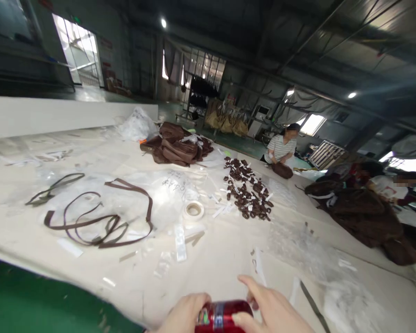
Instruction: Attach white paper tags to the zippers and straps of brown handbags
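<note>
At the bottom edge, between my two hands, is a glossy red rounded object [225, 315] with a silver-blue band and a small coloured label; the frame cuts off its lower part, so its kind is unclear. My left hand [185, 314] is closed around its left end. My right hand [268, 307] grips the right end, thumb lying across the front and index finger lifted off. Beyond them on the table [215, 263] are a white tape roll [193, 211] and a heap of small brown loops with white tags [246, 189].
Brown straps [131, 241] curl on clear plastic at left. Brown garments [178, 143] and a crumpled plastic bag [137, 124] sit farther back. A dark strip [314, 303] lies near my right hand. A person in a striped shirt [280, 148] handles brown cloth across the table.
</note>
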`<state>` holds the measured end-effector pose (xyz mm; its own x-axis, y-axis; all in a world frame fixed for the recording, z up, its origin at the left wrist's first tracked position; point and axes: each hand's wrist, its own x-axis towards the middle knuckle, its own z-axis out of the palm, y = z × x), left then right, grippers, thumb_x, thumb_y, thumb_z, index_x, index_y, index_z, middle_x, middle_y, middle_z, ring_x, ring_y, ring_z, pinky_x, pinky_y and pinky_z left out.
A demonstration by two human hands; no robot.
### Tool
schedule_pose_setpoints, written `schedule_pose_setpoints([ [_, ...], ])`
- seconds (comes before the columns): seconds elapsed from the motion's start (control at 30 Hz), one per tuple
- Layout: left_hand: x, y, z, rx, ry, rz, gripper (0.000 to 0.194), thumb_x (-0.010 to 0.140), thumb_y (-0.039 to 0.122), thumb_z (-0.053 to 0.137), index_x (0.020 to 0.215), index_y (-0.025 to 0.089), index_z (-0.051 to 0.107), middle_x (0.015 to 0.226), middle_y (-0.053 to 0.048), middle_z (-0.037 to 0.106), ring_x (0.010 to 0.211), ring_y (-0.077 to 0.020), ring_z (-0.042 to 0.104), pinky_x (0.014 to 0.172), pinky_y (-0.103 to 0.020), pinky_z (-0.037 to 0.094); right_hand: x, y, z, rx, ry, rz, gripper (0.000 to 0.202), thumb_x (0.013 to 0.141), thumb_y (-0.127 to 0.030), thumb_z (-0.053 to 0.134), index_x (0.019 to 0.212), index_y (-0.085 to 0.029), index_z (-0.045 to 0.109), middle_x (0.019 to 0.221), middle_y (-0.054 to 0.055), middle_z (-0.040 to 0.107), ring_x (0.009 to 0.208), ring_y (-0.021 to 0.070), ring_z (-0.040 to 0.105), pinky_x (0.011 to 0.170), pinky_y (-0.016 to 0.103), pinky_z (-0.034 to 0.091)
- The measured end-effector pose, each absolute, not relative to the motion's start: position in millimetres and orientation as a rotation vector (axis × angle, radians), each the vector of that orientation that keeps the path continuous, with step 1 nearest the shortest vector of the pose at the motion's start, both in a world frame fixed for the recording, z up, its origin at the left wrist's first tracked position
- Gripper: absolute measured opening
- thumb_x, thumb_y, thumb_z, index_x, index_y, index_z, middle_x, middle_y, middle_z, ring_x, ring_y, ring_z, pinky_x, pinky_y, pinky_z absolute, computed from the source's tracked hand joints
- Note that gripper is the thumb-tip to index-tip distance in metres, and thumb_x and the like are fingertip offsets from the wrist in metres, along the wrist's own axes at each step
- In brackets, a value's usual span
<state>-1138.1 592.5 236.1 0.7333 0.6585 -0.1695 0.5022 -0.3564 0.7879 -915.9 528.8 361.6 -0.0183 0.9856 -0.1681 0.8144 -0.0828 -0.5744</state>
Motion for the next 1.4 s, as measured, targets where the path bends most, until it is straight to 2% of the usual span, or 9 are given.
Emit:
schedule_pose_setpoints([
  [0.1,-1148,586,250,2.017,0.946,0.216,0.048,0.058,0.041,0.073,0.099,0.022,0.056,0.098,-0.006,0.066,0.088,-0.0243,0.062,0.081,-0.033,0.048,-934,532,373,-1.941,-2.097,0.870,0.021,0.083,-0.040,0.064,0.096,-0.026,0.072,0.078,0.004,0.072,0.071,0.0211,0.068,0.067,0.027,0.051],
  [0.2,-1154,583,254,1.977,0.945,0.258,0.039,0.060,0.033,0.070,0.095,0.021,0.055,0.093,-0.005,0.065,0.084,-0.0225,0.062,0.075,-0.031,0.046,-940,534,388,-1.579,-2.342,0.919,0.039,0.076,-0.023,0.070,0.114,-0.032,0.066,0.123,0.004,0.064,0.110,0.0218,0.061,0.094,0.029,0.046],
  [0.3,-1155,580,251,1.957,0.955,0.288,0.036,0.059,0.027,0.067,0.092,0.021,0.055,0.091,-0.004,0.066,0.084,-0.0225,0.062,0.075,-0.031,0.046,-936,536,387,-1.641,-2.237,0.945,0.060,0.075,-0.032,0.074,0.132,-0.029,0.055,0.143,0.009,0.049,0.126,0.0261,0.051,0.103,0.035,0.041],
  [0.47,-1159,575,248,1.985,0.968,0.245,0.044,0.055,0.026,0.069,0.096,0.021,0.055,0.094,-0.004,0.066,0.087,-0.0240,0.062,0.078,-0.033,0.047,-946,533,364,-1.748,-2.201,1.001,0.026,0.081,-0.034,0.066,0.105,-0.026,0.067,0.086,0.001,0.070,0.074,0.0178,0.065,0.068,0.024,0.050],
  [0.7,-1181,588,233,1.843,0.876,0.282,0.033,0.062,0.030,0.066,0.091,0.021,0.054,0.082,0.002,0.066,0.069,-0.0153,0.060,0.063,-0.024,0.046,-922,549,364,-1.439,-2.535,0.370,0.052,0.081,-0.003,0.052,0.127,-0.028,0.053,0.132,0.007,0.054,0.122,0.0249,0.048,0.104,0.039,0.039],
  [0.83,-1198,590,229,1.845,1.003,0.380,0.029,0.064,0.025,0.064,0.091,0.019,0.055,0.084,0.001,0.065,0.073,-0.0163,0.060,0.068,-0.025,0.047,-884,583,279,-2.107,-1.940,0.572,0.057,0.074,-0.018,0.064,0.129,-0.018,0.049,0.125,0.012,0.058,0.117,0.0272,0.054,0.103,0.039,0.040],
  [1.07,-1217,577,234,1.721,1.160,0.448,0.026,0.063,0.017,0.058,0.088,0.019,0.053,0.082,0.001,0.064,0.073,-0.0166,0.060,0.068,-0.025,0.049,-917,597,143,-2.336,-1.776,0.781,0.046,0.070,-0.018,0.067,0.115,-0.013,0.060,0.111,0.014,0.066,0.108,0.0283,0.062,0.092,0.032,0.045],
  [1.3,-1211,567,237,1.713,1.259,0.467,0.028,0.061,0.018,0.060,0.088,0.019,0.053,0.082,0.001,0.067,0.072,-0.0164,0.061,0.068,-0.024,0.048,-947,619,180,-2.211,-1.781,0.757,0.041,0.084,-0.025,0.057,0.123,-0.010,0.058,0.123,0.019,0.061,0.118,0.0307,0.056,0.100,0.036,0.040],
  [1.4,-1204,565,237,1.739,1.375,0.431,0.031,0.063,0.026,0.065,0.091,0.020,0.055,0.085,-0.001,0.069,0.074,-0.0183,0.063,0.070,-0.026,0.049,-962,614,230,-1.950,-1.903,0.903,0.037,0.098,-0.040,0.035,0.109,-0.020,0.064,0.096,0.007,0.072,0.088,0.0207,0.069,0.080,0.027,0.049],
])
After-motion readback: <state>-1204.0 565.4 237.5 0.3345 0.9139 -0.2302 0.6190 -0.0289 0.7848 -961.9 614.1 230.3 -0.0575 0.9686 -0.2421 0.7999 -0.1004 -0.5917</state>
